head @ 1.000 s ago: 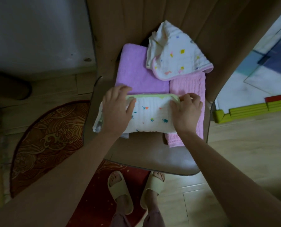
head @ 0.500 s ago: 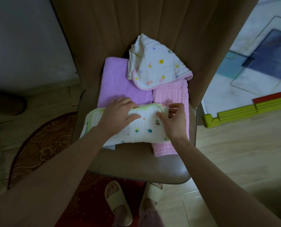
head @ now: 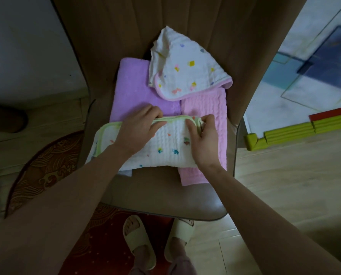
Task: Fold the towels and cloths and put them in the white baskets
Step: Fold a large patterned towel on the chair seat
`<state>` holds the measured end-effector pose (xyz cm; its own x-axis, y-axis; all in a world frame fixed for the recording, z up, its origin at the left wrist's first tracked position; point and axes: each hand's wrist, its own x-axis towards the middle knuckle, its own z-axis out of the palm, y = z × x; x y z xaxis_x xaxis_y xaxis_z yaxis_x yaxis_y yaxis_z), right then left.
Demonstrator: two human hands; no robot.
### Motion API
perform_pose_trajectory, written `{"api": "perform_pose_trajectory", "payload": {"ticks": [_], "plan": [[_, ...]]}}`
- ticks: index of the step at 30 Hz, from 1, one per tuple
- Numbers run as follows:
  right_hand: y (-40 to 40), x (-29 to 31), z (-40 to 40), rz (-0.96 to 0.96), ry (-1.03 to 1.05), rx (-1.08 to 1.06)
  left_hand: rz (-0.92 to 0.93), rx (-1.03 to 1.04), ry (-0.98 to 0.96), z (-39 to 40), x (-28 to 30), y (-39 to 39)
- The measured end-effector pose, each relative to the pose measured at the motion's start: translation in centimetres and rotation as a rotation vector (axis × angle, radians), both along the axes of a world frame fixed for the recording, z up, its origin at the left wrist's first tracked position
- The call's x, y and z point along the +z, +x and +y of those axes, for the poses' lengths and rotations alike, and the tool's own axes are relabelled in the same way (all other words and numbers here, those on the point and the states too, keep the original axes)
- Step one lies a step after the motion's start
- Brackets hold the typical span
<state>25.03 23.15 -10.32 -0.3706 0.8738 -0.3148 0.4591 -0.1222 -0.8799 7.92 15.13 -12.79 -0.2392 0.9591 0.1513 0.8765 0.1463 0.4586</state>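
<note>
Head view, the only one: a person stands over a brown chair (head: 165, 195) and works on a white cloth with green trim (head: 165, 147), which lies across the front of the seat in a long folded band. The left hand (head: 138, 130) lies on the middle of the band, fingers curled over its far green edge with the thumb on top, so it grips the cloth. The right hand (head: 203, 139) pinches the right end of the band, thumb on top and fingertips tucked around the bunched end.

Behind the cloth lie a purple towel (head: 134, 90) and a pink towel (head: 207, 110), flat and side by side. A second white cloth with pink trim (head: 185, 72) sits loosely crumpled over their far ends. No white basket is in view.

By my reading, the step in hand is folding the green-trimmed cloth, likely bringing the right end over toward the left to shorten the band. That calls for holding the middle steady and keeping the edges lined up. Most of the task seems left: the pink-trimmed cloth is unfolded and nothing is in a basket.
</note>
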Motion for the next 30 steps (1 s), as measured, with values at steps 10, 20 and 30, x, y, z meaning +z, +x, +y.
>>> {"api": "perform_pose_trajectory", "payload": {"ticks": [10, 20, 30], "plan": [[1.2, -1.7, 2.7, -0.117, 0.233, 0.265, 0.141, -0.013, -0.018, 1.2, -0.5, -0.4], [0.6, -1.0, 2.9, -0.107, 0.098, 0.318, 0.140, 0.026, 0.125, 1.4, -0.5, 0.3], [-0.1, -0.2, 3.1, -0.171, 0.052, 0.154, 0.341, 0.349, 0.158, 2.2, -0.6, 1.9]]}}
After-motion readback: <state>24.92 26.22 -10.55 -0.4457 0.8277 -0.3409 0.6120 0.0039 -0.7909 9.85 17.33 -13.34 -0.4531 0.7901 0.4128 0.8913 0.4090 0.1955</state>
